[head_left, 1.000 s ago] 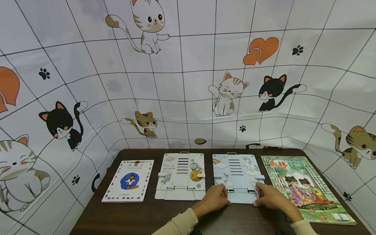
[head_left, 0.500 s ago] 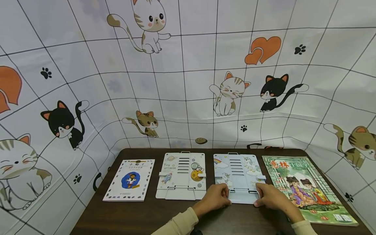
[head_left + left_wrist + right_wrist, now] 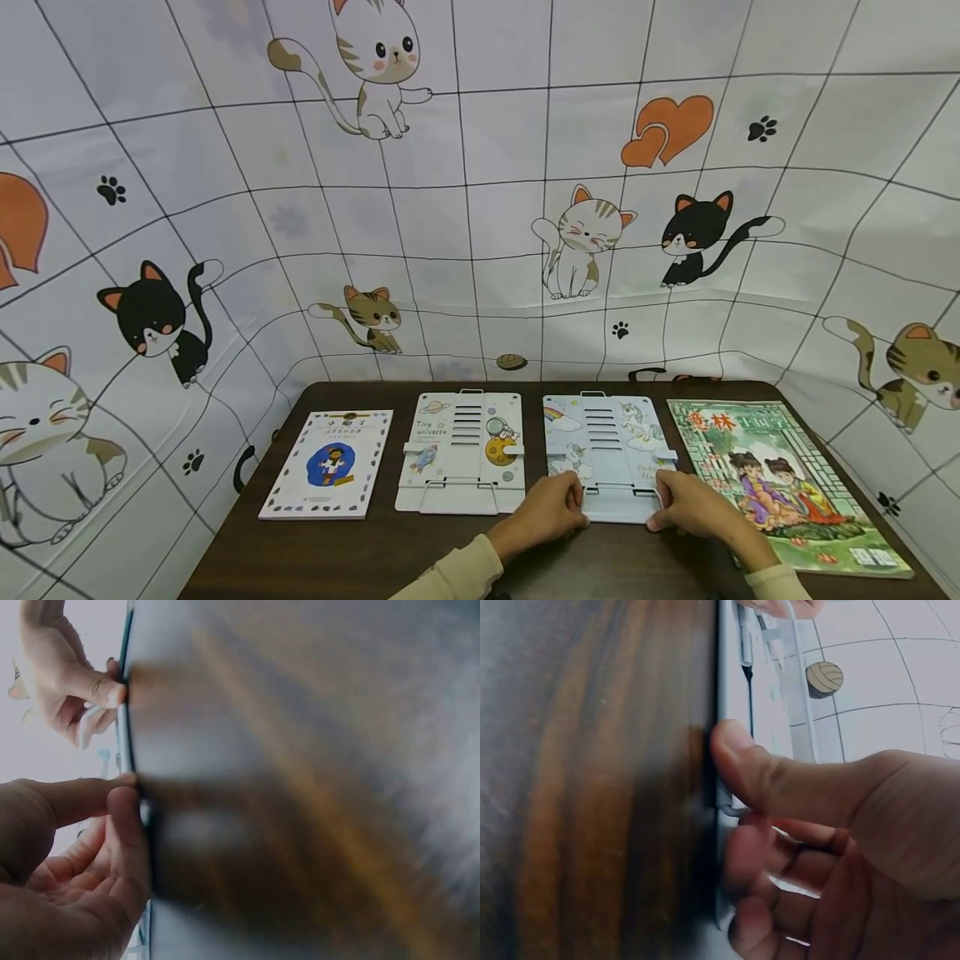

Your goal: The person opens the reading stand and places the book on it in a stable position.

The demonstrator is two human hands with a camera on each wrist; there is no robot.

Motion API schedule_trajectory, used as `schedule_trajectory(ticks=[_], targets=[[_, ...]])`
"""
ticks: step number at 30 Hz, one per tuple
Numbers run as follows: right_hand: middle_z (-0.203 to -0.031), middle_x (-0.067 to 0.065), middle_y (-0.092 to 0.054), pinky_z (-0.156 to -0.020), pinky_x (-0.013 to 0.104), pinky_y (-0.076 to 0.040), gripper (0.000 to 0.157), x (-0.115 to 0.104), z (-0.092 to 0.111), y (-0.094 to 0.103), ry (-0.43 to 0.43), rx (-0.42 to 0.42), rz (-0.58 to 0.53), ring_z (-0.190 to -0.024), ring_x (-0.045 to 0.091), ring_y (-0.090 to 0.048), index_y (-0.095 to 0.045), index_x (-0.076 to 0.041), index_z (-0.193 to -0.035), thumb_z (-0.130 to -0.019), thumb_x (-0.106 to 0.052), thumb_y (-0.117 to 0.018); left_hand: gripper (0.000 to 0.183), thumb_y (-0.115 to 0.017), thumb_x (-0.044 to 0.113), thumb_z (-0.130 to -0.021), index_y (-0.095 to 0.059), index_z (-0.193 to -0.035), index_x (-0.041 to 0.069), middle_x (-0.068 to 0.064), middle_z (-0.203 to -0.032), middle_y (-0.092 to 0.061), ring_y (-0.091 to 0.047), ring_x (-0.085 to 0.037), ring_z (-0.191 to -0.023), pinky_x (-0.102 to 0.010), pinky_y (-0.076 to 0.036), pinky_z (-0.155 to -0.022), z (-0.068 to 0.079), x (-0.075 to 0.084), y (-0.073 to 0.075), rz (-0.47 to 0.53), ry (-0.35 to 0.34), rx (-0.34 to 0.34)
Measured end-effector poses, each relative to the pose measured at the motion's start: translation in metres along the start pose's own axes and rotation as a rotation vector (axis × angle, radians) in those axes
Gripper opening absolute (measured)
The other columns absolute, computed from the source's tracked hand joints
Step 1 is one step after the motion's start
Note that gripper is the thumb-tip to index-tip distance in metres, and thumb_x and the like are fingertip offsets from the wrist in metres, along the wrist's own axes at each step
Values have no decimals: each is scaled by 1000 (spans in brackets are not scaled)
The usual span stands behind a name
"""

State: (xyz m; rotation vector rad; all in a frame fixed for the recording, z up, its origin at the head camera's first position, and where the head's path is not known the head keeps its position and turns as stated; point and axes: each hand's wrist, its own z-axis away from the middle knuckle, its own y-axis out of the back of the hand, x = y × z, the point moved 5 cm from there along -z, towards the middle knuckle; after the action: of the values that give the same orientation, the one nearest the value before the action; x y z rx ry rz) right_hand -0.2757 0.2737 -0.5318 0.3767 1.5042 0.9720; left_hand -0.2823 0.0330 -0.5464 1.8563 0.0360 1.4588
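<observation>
A white folding book stand (image 3: 602, 450) with unicorn and rainbow prints lies flat on the dark table, its wire rest folded down at the near end. My left hand (image 3: 546, 510) pinches its near left corner between thumb and fingers. At the near right corner, my right hand (image 3: 693, 504) holds the edge, thumb in front. In the left wrist view, both hands grip along the stand's thin edge, the left hand (image 3: 82, 862) lower and the right hand (image 3: 71, 682) above. The right wrist view shows the right hand's thumb (image 3: 739, 746) pressed on that edge, its other fingers curled beside it.
Left of it lies a second book stand (image 3: 460, 450) printed "Tiny universe", then a white booklet (image 3: 328, 464) with a blue picture. A green illustrated magazine (image 3: 780, 483) lies to the right, close to my right hand. A cat-print cloth (image 3: 502, 217) rises behind the table (image 3: 420, 554).
Both hands keep their hold on the unicorn book stand's near corners. Only the head view shifts slightly; nothing on the table has visibly moved.
</observation>
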Motion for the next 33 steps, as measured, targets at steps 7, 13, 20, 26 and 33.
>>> schedule_trajectory(ticks=[7,13,20,26,33], targets=[[-79,5,-65,-51,31,-50,21,-15,6,34,0,-102,-177,-61,17,-63,-61,-2,-98,-95,-13,-79,19,-71,-3,-87,-65,-98,10,9,-76,-63,-56,2,-53,-17,-48,-51,-10,-4,17,-32,-12,12],[-92,13,-69,-57,37,-55,23,-9,-6,66,-17,3,-128,-70,25,-68,-65,1,-110,-105,-21,-68,9,-67,1,-92,-70,-98,7,2,-85,-69,-61,1,-62,-18,-52,-59,-19,13,51,-12,-53,158],[-86,14,-71,-58,36,-56,24,6,-31,71,-81,133,-120,-72,25,-66,-64,6,-112,-107,-17,-65,10,-65,0,-95,-70,-98,9,-4,-95,-71,-59,-3,-80,-21,-53,-74,-34,17,76,-71,-43,337],[-100,19,-72,-67,42,-57,31,20,-46,66,-119,230,24,-80,26,-68,-64,7,-113,-105,-23,-67,6,-64,2,-95,-69,-95,6,-4,-89,-66,-53,-7,-76,-23,-48,-69,-43,14,79,-130,20,365],[-119,35,-68,-85,57,-59,50,18,-51,57,-167,229,78,-106,48,-69,-58,17,-126,-104,-27,-66,31,-62,10,-96,-66,-120,-9,-23,-109,-67,-59,-27,-90,-43,-54,-83,-50,7,70,-223,139,255]])
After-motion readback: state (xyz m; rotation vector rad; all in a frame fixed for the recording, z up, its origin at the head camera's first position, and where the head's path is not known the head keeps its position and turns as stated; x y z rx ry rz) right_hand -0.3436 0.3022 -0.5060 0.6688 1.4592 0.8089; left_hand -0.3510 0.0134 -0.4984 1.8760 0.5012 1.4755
